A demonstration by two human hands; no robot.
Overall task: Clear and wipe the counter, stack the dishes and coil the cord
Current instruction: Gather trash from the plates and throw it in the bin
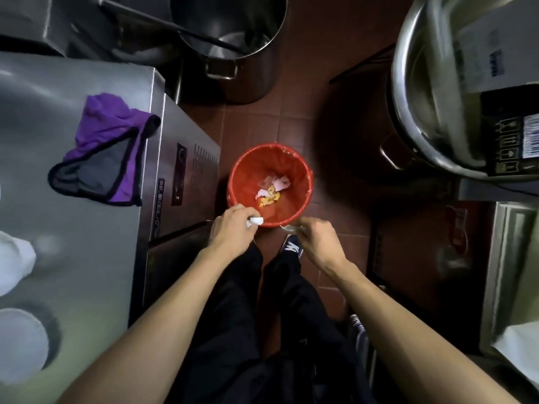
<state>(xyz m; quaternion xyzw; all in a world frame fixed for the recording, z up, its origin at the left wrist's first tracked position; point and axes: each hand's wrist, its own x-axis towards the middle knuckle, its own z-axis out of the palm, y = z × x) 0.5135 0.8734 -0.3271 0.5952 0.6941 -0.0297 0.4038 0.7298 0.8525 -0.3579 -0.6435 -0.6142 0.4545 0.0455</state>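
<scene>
Below your head camera, on the red-brown tiled floor (294,123), stands a red bin (243,176) with a thin liner over its rim, and pale and yellow scraps (272,189) lie at its bottom. Your left hand (232,225) hovers at the bin's near-left rim, its fingers curled round a small crumpled white tissue (255,221) that pokes out toward the bin. Your right hand (316,236) hangs just beside the bin's near-right rim, fingers curled and pinching a thin pale scrap (287,228); what that scrap is you cannot tell from this view. The two hands are apart, one on each side of the near rim. To your left runs the steel worktop (58,243); a purple cloth (108,150) with a dark border and grey underside lies crumpled near its right edge, one corner just reaching that edge. Along the worktop's left edge sit blurred white dishes: a round bowl (20,345) toward the near-left corner and another white piece (14,258) beyond it, too blurred to name. Past the bin, at the far side of the floor, stands a tall steel stockpot (250,80) with a dark long handle (175,27) leaning across its mouth. At your right, a larger steel pot (414,121) holds a cardboard box (507,83) with printed labels. Your dark trousers (230,330) and a dark shoe (291,246) show between your forearms.
</scene>
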